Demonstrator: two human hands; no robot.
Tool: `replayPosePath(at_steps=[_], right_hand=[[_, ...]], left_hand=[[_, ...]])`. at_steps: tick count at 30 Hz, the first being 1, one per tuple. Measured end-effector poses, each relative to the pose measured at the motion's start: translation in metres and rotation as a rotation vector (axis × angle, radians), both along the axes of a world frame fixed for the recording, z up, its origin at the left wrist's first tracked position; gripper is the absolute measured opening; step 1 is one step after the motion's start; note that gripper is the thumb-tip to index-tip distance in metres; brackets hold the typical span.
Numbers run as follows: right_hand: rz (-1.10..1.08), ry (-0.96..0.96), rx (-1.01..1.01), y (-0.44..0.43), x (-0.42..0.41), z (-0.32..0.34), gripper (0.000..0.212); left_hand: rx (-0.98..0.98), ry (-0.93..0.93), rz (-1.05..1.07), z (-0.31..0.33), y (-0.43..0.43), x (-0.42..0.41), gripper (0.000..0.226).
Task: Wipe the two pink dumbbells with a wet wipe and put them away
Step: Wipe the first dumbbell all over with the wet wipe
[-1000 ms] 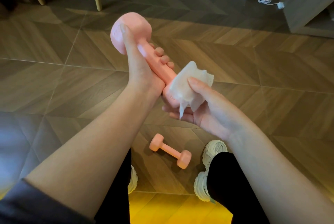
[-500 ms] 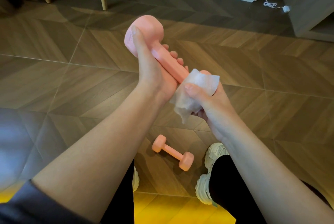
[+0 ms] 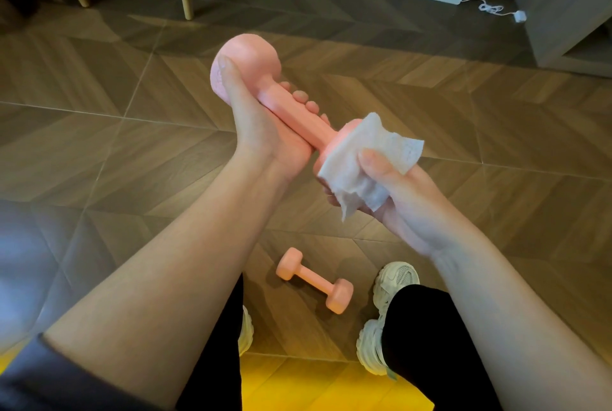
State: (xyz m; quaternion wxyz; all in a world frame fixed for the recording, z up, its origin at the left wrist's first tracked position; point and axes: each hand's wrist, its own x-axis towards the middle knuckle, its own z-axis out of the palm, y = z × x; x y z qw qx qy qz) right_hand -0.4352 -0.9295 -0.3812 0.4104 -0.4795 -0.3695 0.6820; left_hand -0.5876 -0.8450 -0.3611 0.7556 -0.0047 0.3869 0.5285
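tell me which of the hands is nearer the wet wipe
Right. The right hand pinches the wet wipe; the left hand grips the dumbbell handle beside it.

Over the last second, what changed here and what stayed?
The right hand twisted the wet wipe round the near head of the held dumbbell, over it and back. Nothing taken or let go. The left hand still grips its handle; the other dumbbell stayed on the floor.

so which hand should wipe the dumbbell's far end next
Likely the right hand: it holds the wet wipe on the near head of the pink dumbbell; the left hand grips its handle.
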Motion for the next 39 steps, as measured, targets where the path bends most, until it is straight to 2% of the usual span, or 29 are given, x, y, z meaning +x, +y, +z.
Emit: replayPosePath(at_steps=[2,5,7,9,12,17,22,27,33,35,39], right_hand=[[0.000,-0.029,0.010,0.000,-0.003,0.000,0.044],[-0.070,-0.137,-0.017,0.002,-0.012,-0.008,0.078],[-0.147,-0.188,-0.056,0.002,-0.018,-0.012,0.087],[-0.210,-0.171,-0.099,0.002,-0.021,-0.013,0.084],[-0.256,-0.104,-0.126,0.000,-0.020,-0.010,0.065],[-0.293,0.084,-0.149,-0.001,-0.013,-0.001,0.047],[-0.147,0.261,-0.149,-0.001,-0.002,0.002,0.054],[-0.165,0.179,-0.146,-0.004,-0.013,-0.003,0.064],[-0.318,0.177,-0.174,-0.002,-0.018,-0.002,0.053],[-0.306,0.222,-0.190,-0.002,-0.015,-0.001,0.045],[-0.228,0.367,-0.164,-0.006,-0.009,-0.003,0.047]], left_hand=[[0.015,0.006,0.001,0.000,-0.001,-0.001,0.068],[0.043,0.043,-0.024,0.000,-0.003,0.002,0.069],[0.051,0.071,-0.051,0.000,-0.005,0.006,0.070],[0.066,0.084,-0.090,-0.001,-0.007,0.010,0.070],[0.091,0.105,-0.129,-0.001,-0.008,0.014,0.069],[0.091,0.053,-0.065,0.000,-0.003,0.012,0.068],[0.108,0.007,-0.060,-0.003,-0.003,0.002,0.068],[0.160,0.027,-0.148,-0.002,-0.008,0.004,0.071],[0.219,0.037,-0.153,0.001,-0.008,0.011,0.071],[0.220,0.025,-0.132,0.001,-0.007,0.009,0.071],[0.223,-0.032,-0.094,0.000,-0.007,0.001,0.072]])
